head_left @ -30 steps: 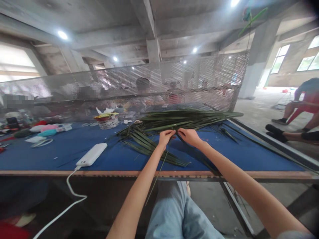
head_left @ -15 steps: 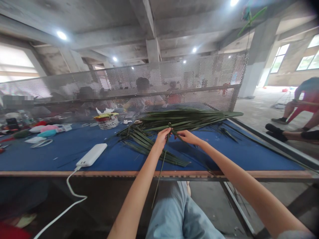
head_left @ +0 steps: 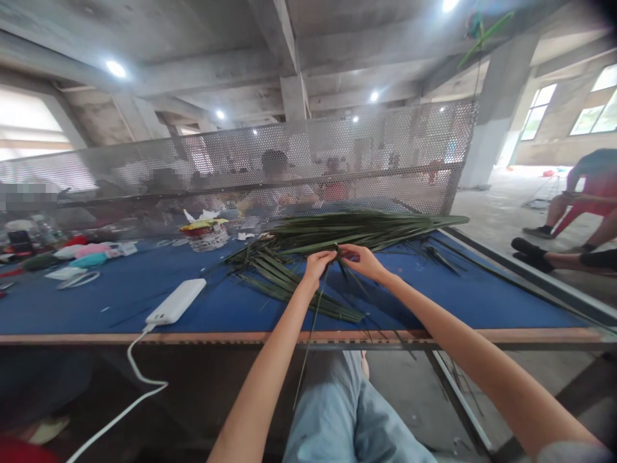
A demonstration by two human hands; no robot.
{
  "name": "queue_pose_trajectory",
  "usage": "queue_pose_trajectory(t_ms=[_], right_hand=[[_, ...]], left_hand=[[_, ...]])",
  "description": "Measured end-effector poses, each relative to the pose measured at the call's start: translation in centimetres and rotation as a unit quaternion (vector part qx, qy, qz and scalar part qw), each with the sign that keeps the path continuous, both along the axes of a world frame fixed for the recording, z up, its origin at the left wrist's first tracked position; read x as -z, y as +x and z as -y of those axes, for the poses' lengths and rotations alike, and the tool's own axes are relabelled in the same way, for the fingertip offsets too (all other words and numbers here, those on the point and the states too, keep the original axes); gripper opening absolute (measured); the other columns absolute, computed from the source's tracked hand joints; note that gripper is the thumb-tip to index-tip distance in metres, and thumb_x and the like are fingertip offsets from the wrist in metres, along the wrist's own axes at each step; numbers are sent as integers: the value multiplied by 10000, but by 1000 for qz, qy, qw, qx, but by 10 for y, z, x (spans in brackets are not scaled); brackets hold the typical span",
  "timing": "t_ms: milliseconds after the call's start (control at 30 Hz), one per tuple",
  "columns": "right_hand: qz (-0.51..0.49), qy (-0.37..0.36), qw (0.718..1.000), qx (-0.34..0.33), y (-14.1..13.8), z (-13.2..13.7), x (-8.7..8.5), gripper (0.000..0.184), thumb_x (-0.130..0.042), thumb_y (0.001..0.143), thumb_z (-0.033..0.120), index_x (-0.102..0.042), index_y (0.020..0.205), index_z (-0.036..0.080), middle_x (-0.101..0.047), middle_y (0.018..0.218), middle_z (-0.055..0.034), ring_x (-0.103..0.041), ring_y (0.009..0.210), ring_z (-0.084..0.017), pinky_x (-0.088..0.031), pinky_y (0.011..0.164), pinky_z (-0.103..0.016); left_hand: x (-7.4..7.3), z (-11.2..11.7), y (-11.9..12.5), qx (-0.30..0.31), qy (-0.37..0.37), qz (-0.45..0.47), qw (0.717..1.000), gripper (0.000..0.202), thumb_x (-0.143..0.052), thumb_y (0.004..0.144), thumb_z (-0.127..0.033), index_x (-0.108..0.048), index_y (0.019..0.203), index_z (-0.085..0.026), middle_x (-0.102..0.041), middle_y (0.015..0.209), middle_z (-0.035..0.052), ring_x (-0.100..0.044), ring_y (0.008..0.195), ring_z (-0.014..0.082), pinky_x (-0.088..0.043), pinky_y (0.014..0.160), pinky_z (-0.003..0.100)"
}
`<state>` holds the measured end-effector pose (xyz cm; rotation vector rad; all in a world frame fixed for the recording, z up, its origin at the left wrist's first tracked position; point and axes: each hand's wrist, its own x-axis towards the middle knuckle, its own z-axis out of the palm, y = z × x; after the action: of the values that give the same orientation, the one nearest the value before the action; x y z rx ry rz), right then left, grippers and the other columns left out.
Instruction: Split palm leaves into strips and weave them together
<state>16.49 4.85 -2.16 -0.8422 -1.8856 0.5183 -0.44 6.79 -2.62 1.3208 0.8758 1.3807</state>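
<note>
Close together over the blue tabletop (head_left: 260,315), both my hands pinch a narrow green leaf strip (head_left: 314,321) worked into a small shape at the fingertips. My left hand (head_left: 317,267) grips it from the left, with a thin tail hanging down past the table edge. From the right, my right hand (head_left: 360,261) pinches the same piece near its top. The fingers hide most of the small woven part. Just behind and below lies a bunch of cut leaf strips (head_left: 294,286), and beyond it a large pile of long green leaves (head_left: 357,228).
A white power bank (head_left: 177,301) with a white cable (head_left: 137,370) lies left of my arms. Further back stands a basket-like container (head_left: 206,236). Coloured yarn balls (head_left: 91,253) are at far left. A perforated metal screen (head_left: 385,154) borders the table, with people behind.
My right hand has moved left and slightly up to meet the left hand at the leaf piece. The small loop that stood above the left fingertips is now mostly covered.
</note>
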Motion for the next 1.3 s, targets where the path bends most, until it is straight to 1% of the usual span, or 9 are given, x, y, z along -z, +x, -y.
queue_pose_trajectory(t_ms=[133, 233, 500, 733, 900, 967, 1067, 1233, 1300], right_hand=[[86, 44, 990, 99, 0, 12, -4, 351, -572, 805, 217, -628, 1151, 202, -722, 923, -42, -678, 801, -173, -522, 764, -281], [127, 73, 980, 132, -1, 20, -8, 360, -569, 819, 221, -600, 1177, 235, -720, 946, -21, -679, 797, -166, -515, 766, -273], [108, 68, 984, 125, -2, 18, -8, 335, -566, 797, 205, -566, 1131, 227, -715, 924, -6, -679, 805, -159, -505, 727, -252], [130, 55, 984, 105, 0, 16, -6, 349, -551, 779, 190, -545, 1123, 245, -708, 948, 9, -668, 765, -141, -496, 703, -236], [130, 51, 986, 94, -2, 15, -4, 288, -524, 788, 174, -556, 1067, 239, -705, 929, -1, -668, 784, -142, -499, 703, -233], [103, 47, 989, 98, -3, 15, -2, 350, -537, 780, 175, -522, 1126, 230, -703, 935, -8, -672, 779, -143, -505, 692, -237], [68, 45, 992, 98, -4, 13, -1, 501, -567, 770, 188, -445, 1255, 226, -700, 959, -16, -677, 782, -151, -519, 698, -255], [111, 54, 986, 114, -2, 11, -1, 444, -552, 797, 180, -544, 1236, 245, -704, 1004, -20, -681, 824, -163, -529, 737, -265], [122, 59, 983, 121, -1, 13, -2, 455, -554, 808, 184, -551, 1258, 247, -704, 1042, -19, -682, 842, -165, -533, 762, -269]], left_hand=[[-1, 3, 0, -17, 13, -32, 999, 235, -803, 538, -348, -761, 678, -164, -707, 679, 54, -589, 680, 173, -417, 702, 288], [-3, 6, 0, -23, 11, -40, 999, 194, -787, 548, -323, -757, 654, -162, -695, 647, 52, -583, 674, 175, -415, 686, 285], [-3, 8, 1, -38, 3, -52, 998, 186, -781, 529, -302, -754, 643, -158, -692, 660, 56, -580, 691, 181, -408, 691, 286], [-3, 9, 0, -37, 1, -80, 996, 155, -761, 534, -290, -748, 625, -165, -685, 638, 46, -585, 684, 189, -409, 690, 291], [-3, 9, 1, -43, -4, -91, 995, 124, -753, 552, -275, -746, 610, -165, -668, 596, 42, -581, 652, 186, -397, 669, 290], [-3, 8, 1, -42, -1, -85, 996, 130, -754, 549, -280, -744, 606, -164, -667, 594, 41, -568, 631, 175, -389, 657, 287], [-3, 7, 2, -41, 5, -74, 996, 145, -763, 539, -294, -742, 606, -166, -671, 603, 41, -565, 638, 174, -387, 658, 286], [-2, 6, 1, -48, 1, -64, 997, 128, -769, 534, -270, -743, 604, -166, -680, 624, 50, -577, 667, 183, -401, 673, 290], [-2, 7, 1, -49, 1, -59, 997, 128, -764, 544, -265, -748, 619, -163, -681, 627, 50, -578, 669, 181, -406, 680, 291]])
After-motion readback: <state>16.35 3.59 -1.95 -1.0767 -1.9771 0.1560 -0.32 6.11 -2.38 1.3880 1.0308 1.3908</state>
